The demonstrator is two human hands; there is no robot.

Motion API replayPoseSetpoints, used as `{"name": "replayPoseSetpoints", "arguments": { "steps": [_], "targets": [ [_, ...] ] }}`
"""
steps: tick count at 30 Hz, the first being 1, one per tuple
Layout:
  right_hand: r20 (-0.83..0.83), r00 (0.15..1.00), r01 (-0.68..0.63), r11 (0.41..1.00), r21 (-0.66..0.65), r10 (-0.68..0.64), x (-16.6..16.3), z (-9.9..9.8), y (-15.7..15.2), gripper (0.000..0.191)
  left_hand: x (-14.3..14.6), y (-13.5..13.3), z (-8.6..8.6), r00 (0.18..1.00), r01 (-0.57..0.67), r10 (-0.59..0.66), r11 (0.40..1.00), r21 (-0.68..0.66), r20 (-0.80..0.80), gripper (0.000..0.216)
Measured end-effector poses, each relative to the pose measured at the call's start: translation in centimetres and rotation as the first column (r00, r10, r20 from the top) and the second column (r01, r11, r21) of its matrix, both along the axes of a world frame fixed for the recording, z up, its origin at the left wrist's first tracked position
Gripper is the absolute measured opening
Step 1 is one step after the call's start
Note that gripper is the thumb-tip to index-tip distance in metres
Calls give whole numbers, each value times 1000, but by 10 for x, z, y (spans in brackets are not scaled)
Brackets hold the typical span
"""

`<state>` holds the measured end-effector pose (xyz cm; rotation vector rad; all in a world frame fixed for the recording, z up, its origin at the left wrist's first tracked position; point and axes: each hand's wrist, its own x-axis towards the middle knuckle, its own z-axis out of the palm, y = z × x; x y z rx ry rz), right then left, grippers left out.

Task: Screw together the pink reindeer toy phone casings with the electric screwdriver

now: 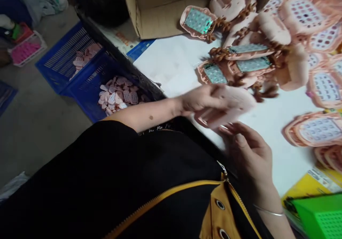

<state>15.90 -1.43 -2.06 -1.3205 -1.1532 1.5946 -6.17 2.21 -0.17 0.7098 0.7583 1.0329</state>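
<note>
My left hand (201, 99) is closed round a pale pink plastic toy housing (235, 101), which is blurred by motion and held above the white work surface (176, 62). Just below the housing, my right hand (252, 148) has its fingers curled in, with the thumb close to them. Its fingertips are at the housing's lower edge; what they pinch, if anything, I cannot make out. Beyond the hands lie housings with green circuit boards (213, 73) and brown curly trim (260, 92). Another open housing with a board (197, 20) lies further back.
Stacked pink shells with button holes (324, 87) fill the right side. A cardboard box (157, 21) stands at the back. Blue crates (77, 85) with small pink parts (121, 92) sit lower at the left. A green plastic bin (320, 214) is at the lower right.
</note>
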Motion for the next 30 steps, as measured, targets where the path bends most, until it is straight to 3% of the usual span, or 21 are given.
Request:
{"name": "replayPoseSetpoints", "arguments": {
  "steps": [3,6,8,9,12,15,17,19,21,25,30],
  "targets": [
    [-2,998,-56,998,-31,56,3,-1,0,40,-81,-22,27,915,-96,107,994,48,-389,30],
    [24,997,-77,996,-44,78,6,-4,0,40,-160,-45,58,654,-24,60,998,60,-754,38],
    [25,996,-89,995,-43,90,6,-6,1,39,-190,-52,72,511,-67,137,991,120,-848,42],
    [24,995,-96,995,-37,97,6,-7,1,38,-195,-51,74,485,-100,218,976,193,-847,42],
    [31,992,-121,993,-2,121,4,-9,2,36,-177,-30,64,505,-179,395,918,355,-768,36],
    [33,989,-148,988,36,147,3,-9,2,33,-129,14,40,565,-96,318,942,322,-761,32],
    [11,988,-155,987,45,155,2,-9,2,32,-96,47,26,565,-51,352,918,394,-746,41],
    [-25,987,-156,987,39,157,0,-9,4,32,-68,78,14,520,1,418,871,491,-744,53],
    [-64,985,-159,987,25,160,-2,-9,6,31,-48,105,6,419,55,465,844,533,-780,66],
    [-123,977,-173,985,7,172,-2,-9,11,30,-36,140,0,222,119,400,894,432,-889,78],
    [-166,968,-188,982,4,186,-1,-8,16,30,-55,137,5,237,185,424,863,469,-874,78]
  ]
}}
